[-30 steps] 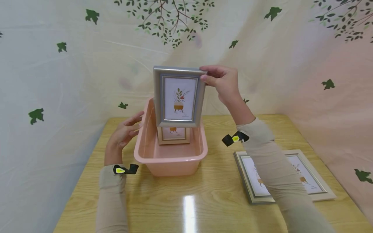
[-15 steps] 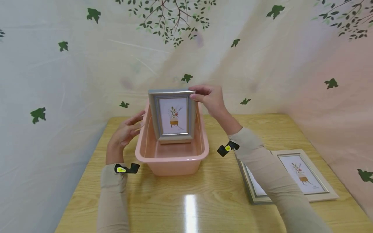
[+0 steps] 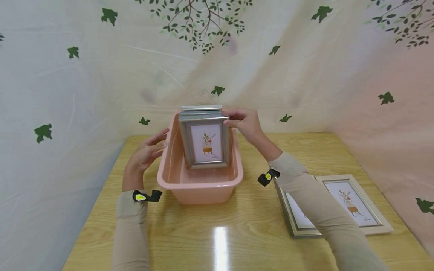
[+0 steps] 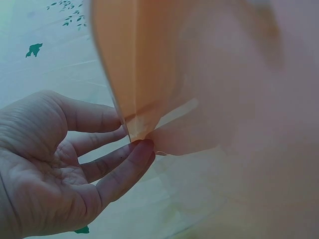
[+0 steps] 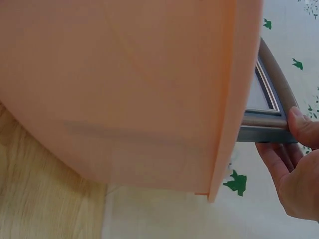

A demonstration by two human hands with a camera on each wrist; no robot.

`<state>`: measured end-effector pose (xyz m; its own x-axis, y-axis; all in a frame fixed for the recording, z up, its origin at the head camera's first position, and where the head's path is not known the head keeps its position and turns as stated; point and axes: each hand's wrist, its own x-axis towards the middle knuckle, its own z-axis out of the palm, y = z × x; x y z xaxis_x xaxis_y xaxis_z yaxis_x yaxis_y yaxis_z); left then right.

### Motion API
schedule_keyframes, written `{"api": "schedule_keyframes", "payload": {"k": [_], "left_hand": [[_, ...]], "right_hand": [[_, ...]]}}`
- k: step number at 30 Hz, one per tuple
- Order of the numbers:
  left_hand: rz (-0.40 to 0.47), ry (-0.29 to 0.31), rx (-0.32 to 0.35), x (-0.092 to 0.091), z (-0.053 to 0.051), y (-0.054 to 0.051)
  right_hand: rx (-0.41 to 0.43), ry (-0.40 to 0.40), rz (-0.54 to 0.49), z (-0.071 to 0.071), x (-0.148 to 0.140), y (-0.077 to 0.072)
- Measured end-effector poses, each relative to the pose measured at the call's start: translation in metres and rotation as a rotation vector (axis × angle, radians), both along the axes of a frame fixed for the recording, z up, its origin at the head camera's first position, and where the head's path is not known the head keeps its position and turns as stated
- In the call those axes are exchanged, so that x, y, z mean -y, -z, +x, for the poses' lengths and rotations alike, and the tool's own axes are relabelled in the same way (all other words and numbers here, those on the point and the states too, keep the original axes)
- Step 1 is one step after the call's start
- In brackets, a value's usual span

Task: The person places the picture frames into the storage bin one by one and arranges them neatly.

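A pink plastic basin [image 3: 200,185] stands on the table, tilted frames upright inside it. My left hand [image 3: 144,156] holds its left rim; in the left wrist view, thumb and fingertips [image 4: 142,149] meet at the rim's lip. With thumb and fingers my right hand [image 3: 245,125] pinches the top right corner of a silver-grey picture frame [image 3: 207,165], which shows a potted plant print. This frame leans within the basin, in front of another silver frame [image 3: 201,108] whose top edge shows. Seen from the right wrist, the grey frame [image 5: 264,134] sticks out past the basin's rim [image 5: 239,99].
To the right lie more picture frames, face up: a pale cream frame [image 3: 381,227] and, overlapping it, a greenish-grey edged frame [image 3: 306,232] partly hidden by my right sleeve. A printed cloth [image 3: 305,94] hangs behind the wooden table [image 3: 183,237].
My right hand has lowered the silver-grey picture frame into the basin and brought it slightly forward, so another frame's top edge now shows behind it. My left hand has stayed at the rim.
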<state>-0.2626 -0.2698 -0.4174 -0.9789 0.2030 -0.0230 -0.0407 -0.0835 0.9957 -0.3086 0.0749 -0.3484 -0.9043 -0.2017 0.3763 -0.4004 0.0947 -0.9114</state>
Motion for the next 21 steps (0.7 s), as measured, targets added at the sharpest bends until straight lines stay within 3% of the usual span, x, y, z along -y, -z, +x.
{"api": "schedule_keyframes", "payload": {"k": [11, 21], "left_hand": [[0.011, 0.003, -0.004, 0.001, -0.001, -0.001], [-0.017, 0.006, -0.005, 0.002, -0.001, -0.001]], "right_hand": [[0.010, -0.089, 0.073, -0.007, -0.005, 0.020], [0.012, -0.161, 0.149, -0.008, -0.004, 0.023]]}}
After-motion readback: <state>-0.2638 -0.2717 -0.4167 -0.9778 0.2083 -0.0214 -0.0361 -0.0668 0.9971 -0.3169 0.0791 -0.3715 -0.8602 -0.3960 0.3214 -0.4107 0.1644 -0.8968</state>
